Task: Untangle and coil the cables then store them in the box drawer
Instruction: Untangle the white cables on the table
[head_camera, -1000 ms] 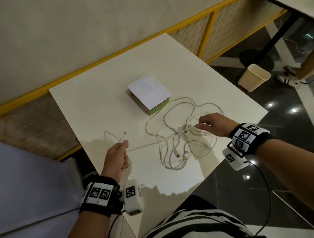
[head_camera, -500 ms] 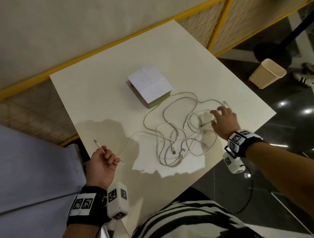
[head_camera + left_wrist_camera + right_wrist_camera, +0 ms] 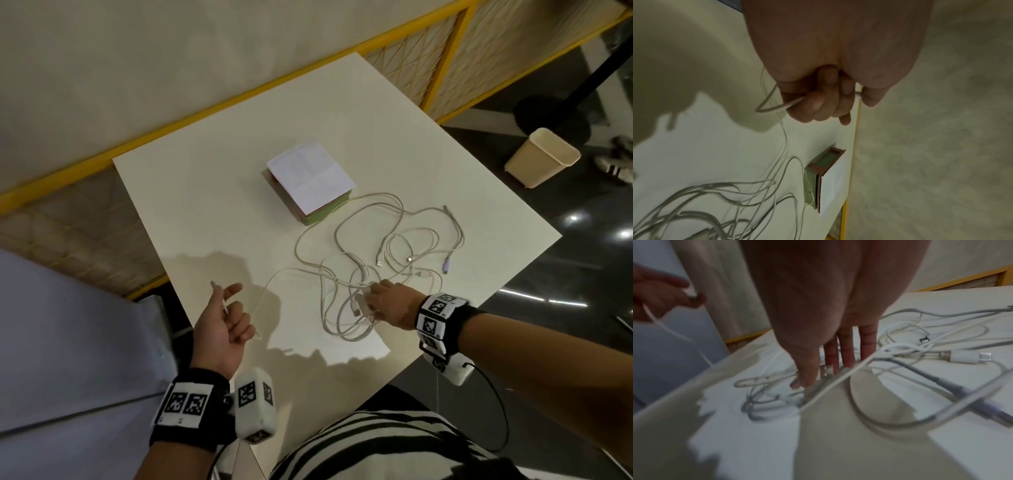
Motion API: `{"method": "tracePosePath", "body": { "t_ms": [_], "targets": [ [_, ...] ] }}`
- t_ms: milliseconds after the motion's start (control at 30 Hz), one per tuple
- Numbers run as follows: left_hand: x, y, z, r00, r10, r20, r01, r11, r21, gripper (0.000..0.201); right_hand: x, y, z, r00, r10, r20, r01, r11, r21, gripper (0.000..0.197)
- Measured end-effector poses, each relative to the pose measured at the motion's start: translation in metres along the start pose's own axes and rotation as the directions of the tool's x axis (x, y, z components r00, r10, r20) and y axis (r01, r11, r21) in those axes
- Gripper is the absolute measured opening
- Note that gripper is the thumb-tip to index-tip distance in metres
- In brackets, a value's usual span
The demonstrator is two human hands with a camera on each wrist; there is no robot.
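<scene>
A tangle of white cables (image 3: 370, 270) lies on the white table (image 3: 222, 212), near its front right part. My left hand (image 3: 227, 320) is lifted at the table's left edge and grips one white cable (image 3: 777, 107) near its end; the plug (image 3: 215, 286) sticks up past my fingers. That cable runs from my fist to the pile. My right hand (image 3: 385, 301) lies with straight fingers (image 3: 846, 350) pressing down on the near side of the tangle. The box drawer (image 3: 308, 183), green and brown with a white sheet on top, stands behind the cables.
A beige waste bin (image 3: 541, 157) stands on the dark floor to the right of the table. A yellow-framed mesh railing (image 3: 428, 51) runs behind the table. The table's front edge is close to my striped shirt (image 3: 376, 445).
My left hand has drawn the cable end toward the table's left edge and raised it. My right hand came back from the far right of the pile to its near side.
</scene>
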State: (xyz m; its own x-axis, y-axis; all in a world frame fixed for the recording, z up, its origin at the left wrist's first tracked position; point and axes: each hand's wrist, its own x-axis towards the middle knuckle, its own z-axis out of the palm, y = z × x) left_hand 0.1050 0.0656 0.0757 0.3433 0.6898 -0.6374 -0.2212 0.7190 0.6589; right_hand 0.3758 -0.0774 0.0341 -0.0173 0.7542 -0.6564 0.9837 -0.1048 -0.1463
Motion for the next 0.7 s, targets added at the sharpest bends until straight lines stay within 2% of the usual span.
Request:
{"method": "tracePosePath", "body": {
  "t_ms": [67,133,200,267,333,467,533,700],
  "targets": [
    [-0.001,0.001,0.004,0.999,0.021,0.030,-0.023,0.998,0.064,0.033,-0.009,-0.003,-0.013,0.998,0.006,-0.060,0.010,0.963,0.271,0.019],
    [-0.003,0.003,0.008,0.996,0.044,0.076,-0.055,0.988,0.145,0.028,-0.018,-0.007,-0.030,0.981,0.016,-0.192,0.078,0.878,0.471,0.015],
    [-0.007,0.004,0.016,0.990,0.061,0.125,-0.089,0.968,0.234,0.025,-0.027,-0.017,-0.051,0.961,0.022,-0.276,0.164,0.758,0.631,0.015],
    [-0.012,0.004,0.025,0.982,0.073,0.177,-0.128,0.936,0.328,0.023,-0.035,-0.033,-0.073,0.955,-0.013,-0.296,0.244,0.603,0.760,0.015],
    [-0.017,0.004,0.034,0.966,0.091,0.242,-0.193,0.875,0.443,0.018,-0.037,-0.049,-0.092,0.951,-0.072,-0.300,0.292,0.523,0.801,0.017],
    [-0.027,0.003,0.047,0.922,0.079,0.378,-0.315,0.720,0.619,0.010,-0.028,-0.071,-0.110,0.937,-0.121,-0.328,0.335,0.579,0.743,0.019],
    [-0.028,0.002,0.048,0.924,0.080,0.374,-0.320,0.699,0.640,0.008,-0.021,-0.078,-0.113,0.924,-0.110,-0.366,0.360,0.569,0.739,0.016],
    [-0.027,0.002,0.044,0.932,0.091,0.351,-0.324,0.643,0.695,0.010,-0.010,-0.081,-0.111,0.919,-0.095,-0.384,0.384,0.440,0.811,0.008]
  ]
}}
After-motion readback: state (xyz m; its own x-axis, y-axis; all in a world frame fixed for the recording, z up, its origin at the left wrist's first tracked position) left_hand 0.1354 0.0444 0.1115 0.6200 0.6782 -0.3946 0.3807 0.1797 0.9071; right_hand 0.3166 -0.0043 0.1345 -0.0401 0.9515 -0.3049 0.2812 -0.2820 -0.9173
